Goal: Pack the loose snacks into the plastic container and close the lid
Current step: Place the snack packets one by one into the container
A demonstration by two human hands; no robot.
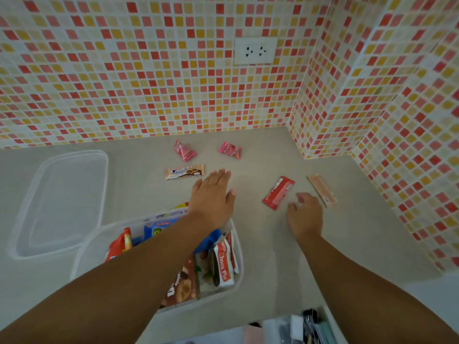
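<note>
Desk: pale grey, set in a corner of mosaic-tiled wall.

Plastic container: clear tub near the front edge, left of centre, open, already partly filled with packets, among them a Choco Pie wrapper. The left forearm crosses over it.

Lid: clear, lying flat on the desk just left of and behind the container, not yet fitted.

Loose snacks, five remaining on the desk:
- cream biscuit bar, long axis running left to right, just beyond and left of the left hand;
- two pink wrapped sweets and, further back toward the wall;
- red packet, long axis slanting from near-left to far-right, just left of the right hand's fingertips;
- tan stick packet, long axis slanting from far-left to near-right, just right of the same hand.

Left hand: grip flat and spread, palm down, holding nothing; fingertips close to the biscuit bar's right end, whether touching cannot be told.

Right hand: grip loosely curled, palm down, empty, lying between the red packet and the tan stick, near both.

Judgement: each hand has its own nearest item. The left would take the biscuit bar across its short width; the right sits about equally near its two packets, both angled across its reach.
</note>
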